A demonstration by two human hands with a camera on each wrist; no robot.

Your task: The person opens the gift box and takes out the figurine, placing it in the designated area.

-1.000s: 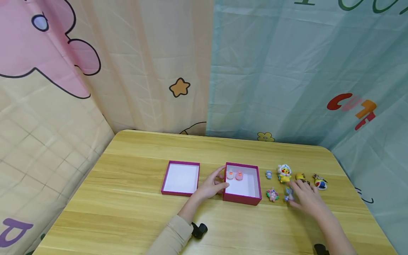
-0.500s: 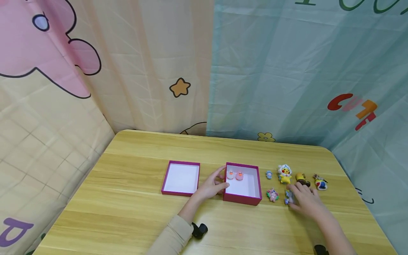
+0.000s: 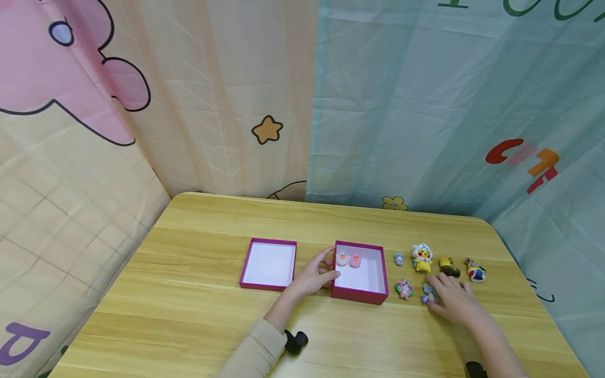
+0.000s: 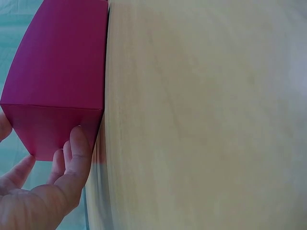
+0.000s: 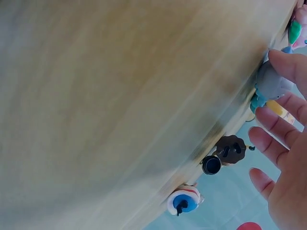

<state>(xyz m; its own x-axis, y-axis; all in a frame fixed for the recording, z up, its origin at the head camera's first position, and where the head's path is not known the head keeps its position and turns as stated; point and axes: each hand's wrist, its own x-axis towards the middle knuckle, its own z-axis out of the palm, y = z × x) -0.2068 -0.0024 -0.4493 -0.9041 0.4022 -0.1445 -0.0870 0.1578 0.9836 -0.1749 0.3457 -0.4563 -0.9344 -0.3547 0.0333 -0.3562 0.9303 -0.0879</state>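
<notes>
In the head view, my left hand [image 3: 309,276] holds the left wall of an open magenta box [image 3: 359,298]; its fingers also show against the box [image 4: 57,72] in the left wrist view. A pale and a pink duck figurine [image 3: 355,260] stand inside. My right hand [image 3: 455,299] has thumb and fingers about a small grey-blue figurine [image 3: 429,295] on the table, partly hidden in the head view. The right wrist view shows thumb and index finger on either side of this grey figurine [image 5: 272,81]. A pink-and-green figurine [image 3: 404,289] stands left of that hand.
A magenta-rimmed box lid [image 3: 268,264] lies left of the box on the wooden table [image 3: 189,315]. Beyond my right hand are a small blue figurine [image 3: 399,259], a yellow one with a white hood [image 3: 422,258], a yellow-brown one [image 3: 447,265] and a multicoloured one [image 3: 475,270]. Curtains hang behind.
My right hand has shifted slightly right and toward me at the grey-blue figurine, uncovering more of the yellow-brown one. My left hand and the box stay where they were.
</notes>
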